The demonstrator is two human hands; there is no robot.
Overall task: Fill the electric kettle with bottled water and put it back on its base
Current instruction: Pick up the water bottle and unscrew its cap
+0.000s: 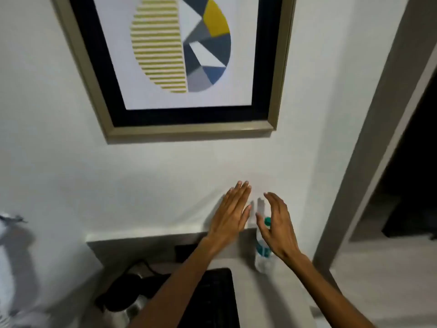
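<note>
A clear water bottle (263, 254) with a green cap and a teal label stands upright on the pale counter, near the wall. My right hand (277, 227) hovers over it with fingers curved and apart, partly covering its neck; I cannot tell whether it touches. My left hand (233, 213) is flat and open just left of the bottle, holding nothing. The steel electric kettle (128, 297) with a black lid and handle sits at the lower left, partly hidden by my left forearm. Its base is not visible.
A black tray (214, 297) lies on the counter (279, 297) under my left forearm. A framed abstract picture (179, 65) hangs on the white wall above. A dark doorway (402, 185) opens at the right. A blurred white object (9, 268) stands at the far left.
</note>
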